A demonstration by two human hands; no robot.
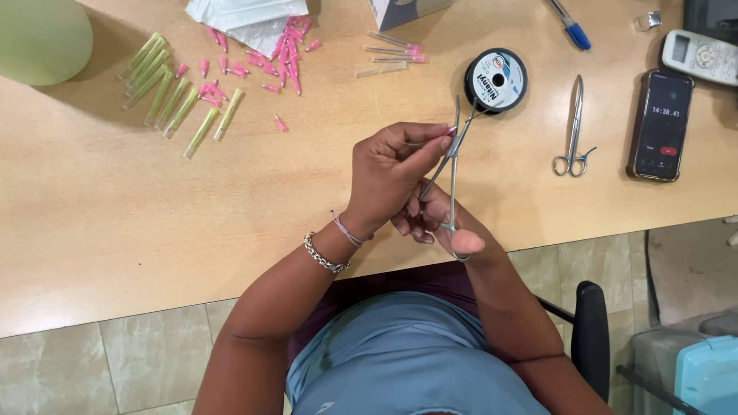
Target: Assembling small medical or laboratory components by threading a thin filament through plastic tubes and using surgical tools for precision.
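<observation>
Both hands work above the table (pixel 115 230) near its front edge, bare wood open to the left. Right hand (pixel 442 227) has its grip closed through the rings of a steel needle holder (pixel 452 173), tips pointing up. Left hand (pixel 392 173) pinches closed at those tips, just below the thread spool (pixel 496 80). Spare scissors (pixel 574 131) lie well apart.

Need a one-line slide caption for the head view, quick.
Right hand grips steel forceps while left hand pinches near their tips, beside a thread spool on the wooden table.
</observation>
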